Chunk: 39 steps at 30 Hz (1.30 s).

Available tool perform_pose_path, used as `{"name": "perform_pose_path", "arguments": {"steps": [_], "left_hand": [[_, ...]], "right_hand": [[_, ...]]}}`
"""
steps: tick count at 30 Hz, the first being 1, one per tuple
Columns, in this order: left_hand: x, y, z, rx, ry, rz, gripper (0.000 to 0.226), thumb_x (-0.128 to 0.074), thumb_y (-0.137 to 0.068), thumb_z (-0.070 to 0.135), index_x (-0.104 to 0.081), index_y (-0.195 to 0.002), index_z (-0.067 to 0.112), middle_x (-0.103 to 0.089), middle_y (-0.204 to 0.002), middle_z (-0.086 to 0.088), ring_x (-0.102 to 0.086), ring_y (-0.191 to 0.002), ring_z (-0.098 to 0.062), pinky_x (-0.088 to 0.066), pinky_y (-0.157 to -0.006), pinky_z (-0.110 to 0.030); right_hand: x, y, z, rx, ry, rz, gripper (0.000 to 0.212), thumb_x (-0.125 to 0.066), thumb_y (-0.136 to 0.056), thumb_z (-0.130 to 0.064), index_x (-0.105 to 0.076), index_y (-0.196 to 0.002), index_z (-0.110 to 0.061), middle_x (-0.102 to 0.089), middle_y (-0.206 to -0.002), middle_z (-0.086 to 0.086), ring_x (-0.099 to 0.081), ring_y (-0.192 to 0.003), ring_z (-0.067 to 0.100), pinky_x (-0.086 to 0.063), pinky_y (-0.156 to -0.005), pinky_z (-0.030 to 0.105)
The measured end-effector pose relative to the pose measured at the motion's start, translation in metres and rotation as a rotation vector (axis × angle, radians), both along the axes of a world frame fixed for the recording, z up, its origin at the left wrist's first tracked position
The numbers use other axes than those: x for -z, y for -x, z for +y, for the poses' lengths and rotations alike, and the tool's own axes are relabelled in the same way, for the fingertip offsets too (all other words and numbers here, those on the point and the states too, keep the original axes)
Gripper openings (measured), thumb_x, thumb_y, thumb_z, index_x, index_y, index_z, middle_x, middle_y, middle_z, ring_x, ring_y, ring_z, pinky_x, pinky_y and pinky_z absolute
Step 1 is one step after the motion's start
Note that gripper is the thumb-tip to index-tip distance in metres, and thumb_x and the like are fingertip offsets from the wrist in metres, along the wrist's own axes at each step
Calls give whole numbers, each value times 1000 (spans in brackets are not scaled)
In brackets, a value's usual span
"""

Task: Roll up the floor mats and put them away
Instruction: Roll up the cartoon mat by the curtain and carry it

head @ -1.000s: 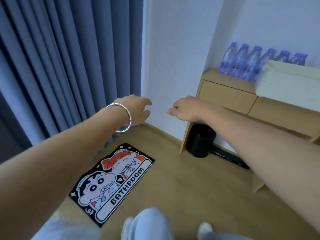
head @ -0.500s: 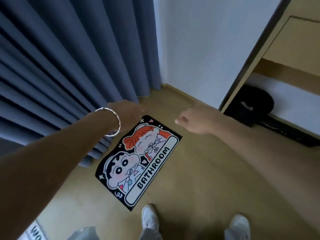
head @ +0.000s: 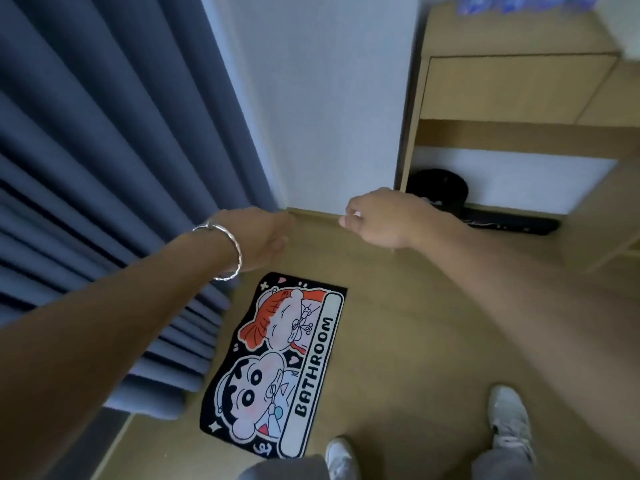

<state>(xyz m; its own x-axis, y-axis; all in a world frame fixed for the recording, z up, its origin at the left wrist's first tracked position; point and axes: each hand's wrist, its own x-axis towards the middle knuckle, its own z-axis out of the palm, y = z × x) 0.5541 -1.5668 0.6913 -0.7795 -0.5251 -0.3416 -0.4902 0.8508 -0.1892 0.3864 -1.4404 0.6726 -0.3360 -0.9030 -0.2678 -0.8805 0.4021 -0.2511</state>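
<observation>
Reaching the left grip (head: 266, 233) forward at arm's length, fingers hanging relaxed, holding nothing. Wearing a silver bracelet (head: 225, 251) on that wrist. Reaching the right grip (head: 381, 220) forward alongside, fingers loosely curled under the palm, pinching nothing. Holding both grips in the air, apart from each other, touching neither mat nor floor.

Locating the floor mat (head: 284, 358) flat and fully unrolled on the wooden floor (head: 398, 341), below both grips and nearer the feet. Running its long axis from the near short end, just beside the left shoe (head: 341, 459), away toward the white wall (head: 329, 116), with the far end leaning slightly to the right. Carrying the word BATHROOM in a pale band along the right long edge, reading from the near end toward the far end. Showing two cartoon figures on a black ground, one beyond the other along the long axis, tops of heads pointing left.

Lying with the left long edge just beside the hem of the blue-grey curtain (head: 104, 168); contact not determinable. Standing the right shoe (head: 509, 420) well apart from the mat, on bare floor.

Placing a wooden cabinet (head: 512, 88) against the wall at far right, with a black bin (head: 438, 188) under it and a long black strip (head: 512, 223) on the floor beside the bin. Showing blurred blue items on the cabinet top, not identifiable.
</observation>
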Motion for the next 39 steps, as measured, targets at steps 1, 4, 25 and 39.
{"name": "perform_pose_path", "arguments": {"steps": [1, 4, 25, 39], "left_hand": [[-6, -17, 14, 22, 23, 31, 40, -32, -98, 39, -35, -138, 32, -59, -119, 0, -56, -106, -24, -48, -89, -41], [-24, -75, 52, 66, 79, 152, 44, -31, -99, 39, -29, -143, 35, -56, -128, 2, -55, -113, -22, -47, -90, -38], [-132, -300, 92, -238, 114, 501, 41, -32, -98, 37, -38, -138, 35, -55, -127, 0, -55, -110, -23, -45, -83, -35], [-75, -258, 130, -363, 129, 459, 40, -35, -96, 33, -43, -135, 31, -54, -132, 0, -52, -118, -25, -45, -91, -39]], "right_hand": [[-8, -17, 14, 5, 9, 37, 43, -32, -101, -46, -53, -127, -18, -54, -126, 9, -52, -111, 27, -42, -83, 34], [-35, -71, 54, 4, -26, 161, 44, -33, -101, -46, -52, -130, -19, -52, -129, 9, -50, -113, 27, -43, -85, 35], [-181, -301, 44, -143, 159, 318, 40, -40, -99, -43, -56, -125, -19, -56, -124, 4, -53, -109, 24, -45, -83, 35], [-75, -263, 57, -319, 102, 118, 30, -45, -96, -41, -61, -111, -21, -60, -115, 4, -56, -101, 25, -48, -87, 40]]}}
